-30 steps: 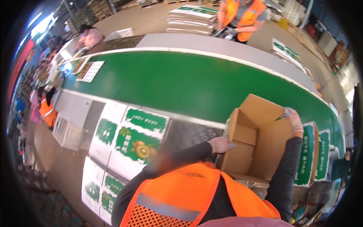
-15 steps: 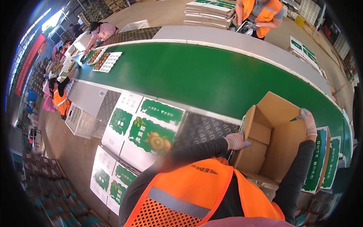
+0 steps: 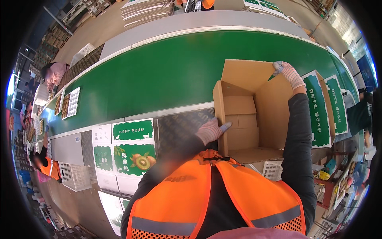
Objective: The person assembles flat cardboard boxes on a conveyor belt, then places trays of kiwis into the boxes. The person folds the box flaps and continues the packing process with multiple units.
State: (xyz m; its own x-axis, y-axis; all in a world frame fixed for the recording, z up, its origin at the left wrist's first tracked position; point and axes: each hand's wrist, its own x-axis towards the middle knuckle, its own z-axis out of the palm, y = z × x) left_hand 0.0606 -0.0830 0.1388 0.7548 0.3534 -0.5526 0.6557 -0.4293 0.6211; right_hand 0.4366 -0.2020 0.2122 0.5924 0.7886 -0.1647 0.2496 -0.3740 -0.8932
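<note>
Head view: left hand (image 3: 211, 130) and right hand (image 3: 289, 75) gripping carton (image 3: 274, 111) by green belt (image 3: 171, 67).
Probably light, stiff; edges (image 3: 219, 105) offering holds.

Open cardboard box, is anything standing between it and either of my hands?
Nothing visible is. Your left hand grips the cardboard box directly by its left wall, and your right hand is on its far-right corner.

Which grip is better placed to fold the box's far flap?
Right, probably: the right grip is at a corner of the far flap, while the left grip holds the left wall of the box.
</note>
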